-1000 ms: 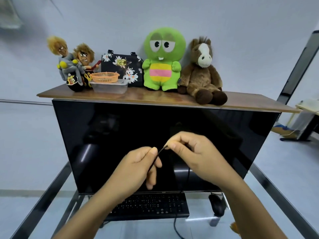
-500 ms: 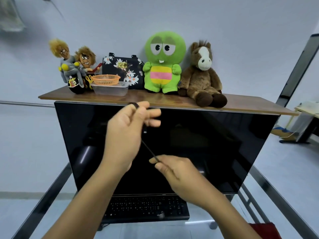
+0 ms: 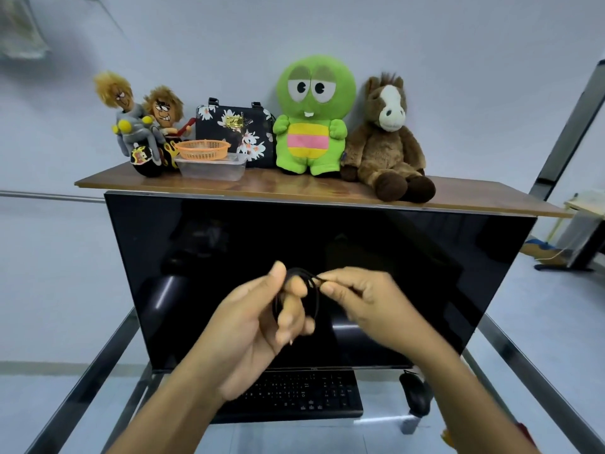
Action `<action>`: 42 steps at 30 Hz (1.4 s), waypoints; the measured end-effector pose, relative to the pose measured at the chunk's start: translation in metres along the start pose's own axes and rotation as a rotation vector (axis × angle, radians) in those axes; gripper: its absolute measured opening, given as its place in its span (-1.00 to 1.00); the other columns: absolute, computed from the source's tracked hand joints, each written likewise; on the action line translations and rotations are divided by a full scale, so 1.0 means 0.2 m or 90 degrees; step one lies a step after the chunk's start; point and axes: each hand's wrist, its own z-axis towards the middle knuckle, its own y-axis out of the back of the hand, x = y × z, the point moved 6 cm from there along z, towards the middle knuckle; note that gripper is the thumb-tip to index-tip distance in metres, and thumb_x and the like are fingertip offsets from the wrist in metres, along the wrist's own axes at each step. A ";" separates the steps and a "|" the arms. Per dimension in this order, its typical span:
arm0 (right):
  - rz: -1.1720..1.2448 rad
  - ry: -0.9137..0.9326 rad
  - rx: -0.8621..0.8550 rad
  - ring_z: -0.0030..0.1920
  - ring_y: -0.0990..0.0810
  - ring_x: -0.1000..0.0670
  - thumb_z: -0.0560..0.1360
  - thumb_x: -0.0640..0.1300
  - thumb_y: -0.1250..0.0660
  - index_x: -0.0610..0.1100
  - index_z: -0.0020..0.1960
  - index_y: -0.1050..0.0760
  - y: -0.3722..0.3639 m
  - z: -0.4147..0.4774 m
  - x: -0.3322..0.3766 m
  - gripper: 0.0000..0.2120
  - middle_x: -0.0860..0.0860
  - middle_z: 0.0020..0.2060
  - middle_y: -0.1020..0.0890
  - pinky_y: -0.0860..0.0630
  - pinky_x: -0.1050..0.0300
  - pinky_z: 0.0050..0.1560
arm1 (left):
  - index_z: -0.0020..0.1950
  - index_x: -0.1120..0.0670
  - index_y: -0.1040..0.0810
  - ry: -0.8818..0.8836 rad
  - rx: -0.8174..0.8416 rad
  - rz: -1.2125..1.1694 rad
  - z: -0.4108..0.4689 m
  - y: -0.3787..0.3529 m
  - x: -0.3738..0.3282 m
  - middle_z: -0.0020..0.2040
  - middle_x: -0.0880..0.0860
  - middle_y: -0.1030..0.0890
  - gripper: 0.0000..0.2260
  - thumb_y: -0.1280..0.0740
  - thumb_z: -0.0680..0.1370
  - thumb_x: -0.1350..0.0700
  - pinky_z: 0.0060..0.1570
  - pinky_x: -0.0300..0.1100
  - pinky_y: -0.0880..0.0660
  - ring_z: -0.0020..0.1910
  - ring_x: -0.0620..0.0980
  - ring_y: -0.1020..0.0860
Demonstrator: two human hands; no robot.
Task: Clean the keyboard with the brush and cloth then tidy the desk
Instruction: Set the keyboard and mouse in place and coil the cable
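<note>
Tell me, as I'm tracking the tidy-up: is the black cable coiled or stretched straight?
Coiled: the black cable loops around fingers of the left hand; the right hand pinches it.

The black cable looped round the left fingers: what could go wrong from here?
The cable sits in loose loops round the fingers of the left hand, and the right hand pinches it at one spot only; the loops may slip off and unwind.
Both hands work close to the monitor; a wide turn might knock it.
Its far end is out of sight; if it joins the mouse, a pull could drag that.
</note>
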 end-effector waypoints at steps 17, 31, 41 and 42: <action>-0.031 0.010 0.104 -0.10 -0.62 0.12 0.45 -0.08 -0.49 -0.05 -0.10 -0.63 0.07 -0.05 0.13 -0.93 0.10 -0.17 -0.63 -0.55 0.27 -0.05 | -0.26 0.18 -0.53 0.063 0.085 0.463 0.08 0.06 0.19 -0.53 0.12 -0.48 -0.45 -0.01 0.63 -0.18 -0.07 -0.13 -0.57 -0.42 0.08 -0.55; 0.441 -0.249 -0.066 -0.13 -0.63 -0.04 0.55 -0.21 -0.35 -0.14 -0.05 -0.70 -0.18 -0.13 -0.09 -0.86 -0.13 -0.17 -0.72 -0.53 -0.04 -0.03 | -0.39 0.13 -0.39 0.113 0.015 -0.159 0.09 0.05 0.20 -0.62 -0.06 -0.19 -0.67 -0.16 0.56 0.07 -0.41 -0.19 -0.43 -0.65 -0.12 -0.17; 0.434 -0.286 0.017 -0.13 -0.64 0.06 0.59 -0.23 -0.28 -0.25 0.06 -0.61 -0.17 -0.21 -0.17 -0.85 -0.06 -0.20 -0.68 -0.55 0.22 -0.01 | -0.18 0.18 -0.52 0.058 -0.117 0.123 0.12 0.14 0.26 -0.45 0.09 -0.42 -0.65 -0.18 0.63 -0.04 -0.13 -0.08 -0.57 -0.43 0.02 -0.46; 0.446 -0.304 0.026 -0.09 -0.63 0.06 0.61 -0.21 -0.25 -0.26 0.09 -0.60 -0.18 -0.21 -0.20 -0.81 -0.05 -0.16 -0.68 -0.55 0.18 0.04 | -0.15 0.19 -0.54 0.048 -0.117 0.159 0.13 0.15 0.26 -0.39 0.12 -0.49 -0.66 -0.19 0.62 -0.05 -0.07 -0.05 -0.58 -0.36 0.05 -0.52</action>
